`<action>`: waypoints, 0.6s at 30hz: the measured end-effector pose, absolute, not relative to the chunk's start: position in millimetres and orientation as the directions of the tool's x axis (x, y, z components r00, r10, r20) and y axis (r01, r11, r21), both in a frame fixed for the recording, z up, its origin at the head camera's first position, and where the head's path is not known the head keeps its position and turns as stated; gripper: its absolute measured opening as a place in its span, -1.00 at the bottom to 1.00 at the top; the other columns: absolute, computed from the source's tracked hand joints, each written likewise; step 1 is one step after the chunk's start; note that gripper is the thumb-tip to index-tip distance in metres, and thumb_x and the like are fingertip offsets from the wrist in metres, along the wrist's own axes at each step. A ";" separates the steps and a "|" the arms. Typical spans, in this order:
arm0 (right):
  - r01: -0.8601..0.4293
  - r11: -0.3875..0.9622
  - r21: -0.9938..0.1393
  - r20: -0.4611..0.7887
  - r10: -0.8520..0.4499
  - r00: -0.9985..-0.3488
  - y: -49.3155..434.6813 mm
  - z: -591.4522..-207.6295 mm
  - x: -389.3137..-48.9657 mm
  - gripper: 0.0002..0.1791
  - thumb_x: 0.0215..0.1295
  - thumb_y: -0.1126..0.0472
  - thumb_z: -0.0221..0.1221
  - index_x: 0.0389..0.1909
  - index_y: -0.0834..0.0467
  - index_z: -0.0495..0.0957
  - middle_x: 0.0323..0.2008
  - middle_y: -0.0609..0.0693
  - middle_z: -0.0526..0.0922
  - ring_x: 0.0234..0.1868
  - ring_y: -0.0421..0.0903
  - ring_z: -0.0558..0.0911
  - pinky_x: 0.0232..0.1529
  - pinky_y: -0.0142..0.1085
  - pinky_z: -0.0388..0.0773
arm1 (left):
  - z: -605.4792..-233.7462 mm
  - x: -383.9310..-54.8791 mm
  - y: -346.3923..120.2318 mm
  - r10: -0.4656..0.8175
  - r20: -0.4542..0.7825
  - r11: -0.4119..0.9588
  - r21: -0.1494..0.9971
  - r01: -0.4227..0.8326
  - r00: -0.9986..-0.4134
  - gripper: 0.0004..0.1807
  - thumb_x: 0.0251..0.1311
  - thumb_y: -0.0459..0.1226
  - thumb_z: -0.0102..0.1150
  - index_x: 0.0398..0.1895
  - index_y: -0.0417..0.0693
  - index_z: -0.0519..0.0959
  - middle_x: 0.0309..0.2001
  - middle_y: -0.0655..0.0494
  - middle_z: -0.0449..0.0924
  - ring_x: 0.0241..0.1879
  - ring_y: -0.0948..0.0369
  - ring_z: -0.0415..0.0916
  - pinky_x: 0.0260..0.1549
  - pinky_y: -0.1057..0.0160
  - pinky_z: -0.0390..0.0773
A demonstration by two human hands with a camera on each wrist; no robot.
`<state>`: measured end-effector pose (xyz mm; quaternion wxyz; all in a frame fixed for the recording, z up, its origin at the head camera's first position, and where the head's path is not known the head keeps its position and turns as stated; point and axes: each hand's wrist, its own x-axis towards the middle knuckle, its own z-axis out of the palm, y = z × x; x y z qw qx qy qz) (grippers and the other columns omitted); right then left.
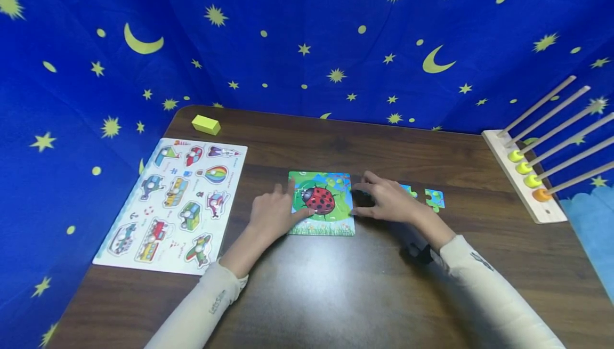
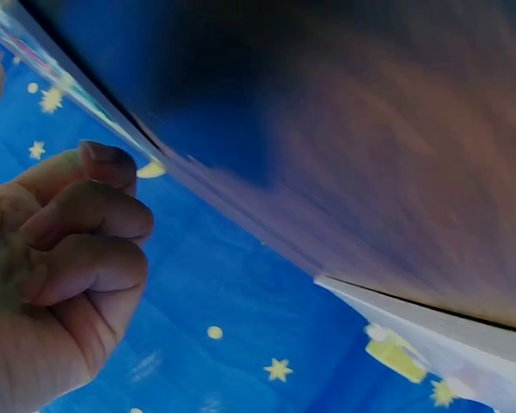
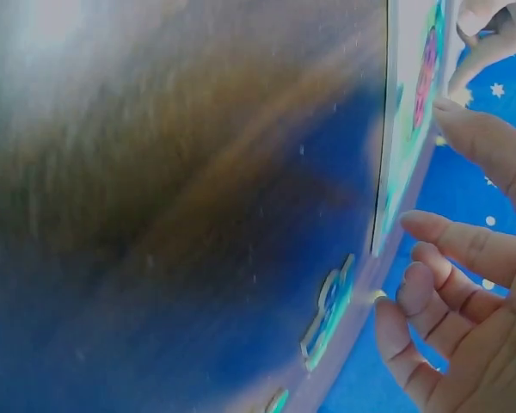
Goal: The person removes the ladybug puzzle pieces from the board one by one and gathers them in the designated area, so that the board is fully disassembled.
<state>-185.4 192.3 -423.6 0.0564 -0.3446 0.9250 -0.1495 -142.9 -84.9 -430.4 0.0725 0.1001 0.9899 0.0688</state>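
Observation:
A square ladybug jigsaw puzzle (image 1: pixel 320 200) lies flat on the table between both hands. My left hand (image 1: pixel 271 211) is at its left side, with the index finger along the edge and the thumb lying over the lower part. In the left wrist view, the other fingers (image 2: pixel 95 206) are curled with nothing in them. At the right edge, my right hand (image 1: pixel 390 200) holds its thumb and index finger apart, close to the board; contact is hard to tell. Two loose puzzle pieces lie right of it: one (image 1: pixel 409 190) partly hidden by the hand, another (image 1: pixel 435 199) farther right.
A white vehicle peg puzzle board (image 1: pixel 179 205) lies at the left, with a yellow block (image 1: pixel 206 124) behind it. On the right stands a wooden rack (image 1: pixel 525 178) with upright rods and several beads. A blue star-patterned cloth (image 1: pixel 288 34) hangs behind the table (image 1: pixel 336 295).

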 end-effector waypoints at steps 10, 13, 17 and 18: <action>-0.609 0.724 -0.323 0.034 -0.635 -0.772 184.7 -435.1 -177.2 -0.35 0.11 -0.13 0.42 0.09 0.25 0.64 -0.24 0.02 0.44 -0.52 -0.24 0.29 -0.55 -0.41 0.18 | -437.3 -128.2 -69.9 0.196 -0.106 0.980 0.065 0.190 -0.975 0.11 0.13 0.44 0.02 0.47 -0.24 0.25 0.20 -0.25 0.55 -0.62 0.13 0.47 -0.64 0.20 0.41; -0.607 0.736 -0.300 0.037 -0.627 -0.778 181.7 -436.8 -174.8 -0.32 0.11 -0.16 0.41 0.11 0.25 0.63 -0.20 0.03 0.46 -0.50 -0.23 0.31 -0.57 -0.41 0.17 | -439.3 -125.6 -64.3 0.188 -0.091 0.982 0.034 0.186 -0.978 0.15 0.10 0.48 -0.03 0.45 -0.28 0.26 0.19 -0.24 0.55 -0.63 0.15 0.45 -0.64 0.21 0.43; -0.612 0.742 -0.273 0.050 -0.624 -0.780 178.4 -438.1 -172.4 -0.29 0.10 -0.17 0.41 0.13 0.27 0.62 -0.16 0.06 0.47 -0.48 -0.21 0.34 -0.56 -0.40 0.19 | -441.2 -124.2 -57.4 0.169 -0.097 0.985 -0.006 0.171 -0.981 0.20 0.10 0.53 -0.15 0.43 -0.34 0.26 0.22 -0.22 0.53 -0.69 0.18 0.40 -0.64 0.24 0.43; -0.615 0.741 -0.269 0.052 -0.626 -0.778 177.9 -438.5 -172.0 -0.28 0.11 -0.17 0.41 0.14 0.27 0.61 -0.16 0.07 0.47 -0.48 -0.20 0.34 -0.55 -0.40 0.19 | -441.6 -124.1 -55.9 0.164 -0.101 0.986 -0.015 0.166 -0.981 0.22 0.10 0.54 -0.18 0.43 -0.35 0.26 0.23 -0.22 0.53 -0.69 0.19 0.38 -0.63 0.24 0.43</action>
